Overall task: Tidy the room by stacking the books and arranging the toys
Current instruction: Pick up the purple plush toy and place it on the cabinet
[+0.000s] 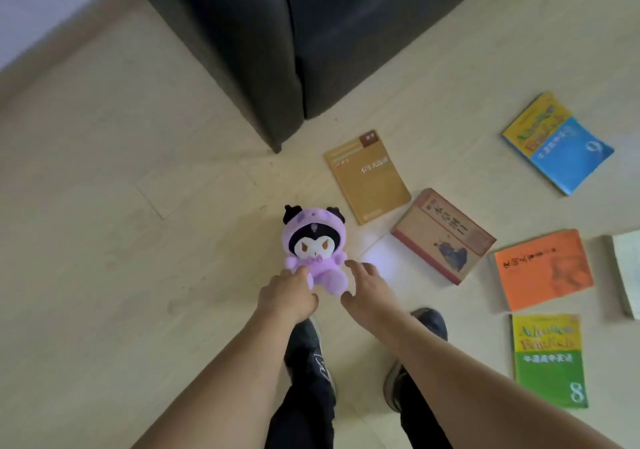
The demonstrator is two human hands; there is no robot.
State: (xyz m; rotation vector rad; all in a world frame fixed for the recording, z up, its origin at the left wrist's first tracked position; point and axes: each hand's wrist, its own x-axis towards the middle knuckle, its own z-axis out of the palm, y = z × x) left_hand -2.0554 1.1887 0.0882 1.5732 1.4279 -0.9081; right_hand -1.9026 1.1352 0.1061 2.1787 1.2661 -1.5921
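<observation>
Your left hand (289, 292) is touching the purple plush toy (313, 251) at its near left side, fingers loosely bent (whether they are actually pinching it cannot be told), while your right hand (369, 292) is hovering just beside the toy at its 4 o'clock, fingers spread and relaxed. The toy is sitting upright on the pale floor (121, 240), with the tan book (369, 176) lying at its 1 o'clock and the thick brown book (445, 235) at its 3 o'clock, neither touching it.
</observation>
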